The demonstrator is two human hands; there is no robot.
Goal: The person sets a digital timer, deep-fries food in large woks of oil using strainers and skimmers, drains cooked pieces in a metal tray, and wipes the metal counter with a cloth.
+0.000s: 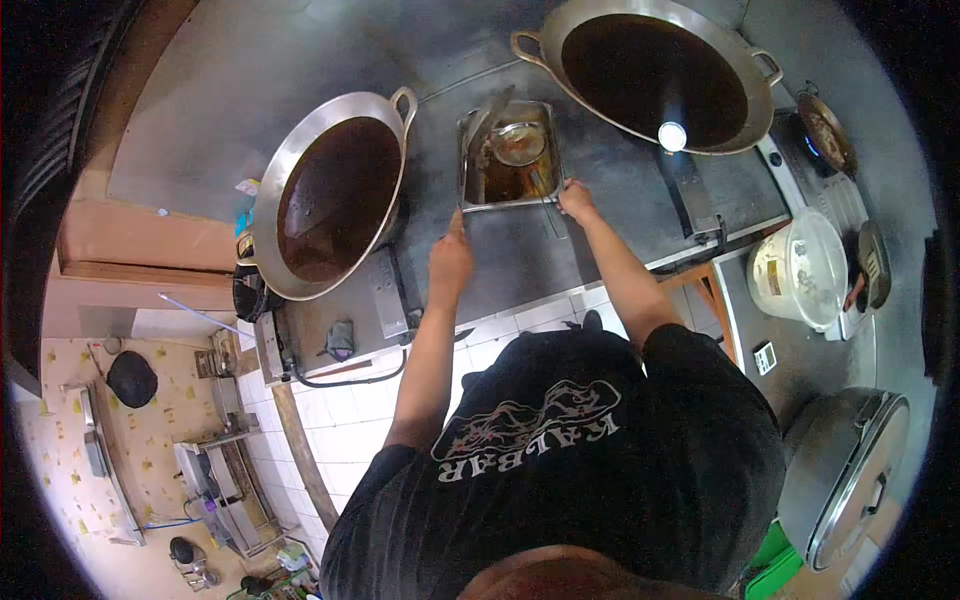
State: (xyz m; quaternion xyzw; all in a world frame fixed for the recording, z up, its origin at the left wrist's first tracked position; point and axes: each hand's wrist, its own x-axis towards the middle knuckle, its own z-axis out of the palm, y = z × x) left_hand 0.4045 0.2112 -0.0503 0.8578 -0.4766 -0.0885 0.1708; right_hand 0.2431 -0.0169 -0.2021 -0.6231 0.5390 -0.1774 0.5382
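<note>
A rectangular metal tray [512, 206] stands on the dark steel counter, with brownish liquid, a round strainer [519, 145] and other utensils in it. At the tray's near left corner is my left hand [451, 262], fingers mostly folded, one finger reaching up to the rim. The near right corner is gripped by my right hand [576, 200]. Just beside that hand, a thin wire-like handle [552, 218] hangs over the tray's front edge. Both forearms stretch forward from a black T-shirt [580, 450].
Large two-handled pans of dark liquid stand left [335, 200] and right [655, 70] of the tray. Farther right are a small pan [826, 130] by a blue flame, a translucent tub [800, 270] and a big lidded pot [845, 480]. A hose [350, 383] runs along the counter's front.
</note>
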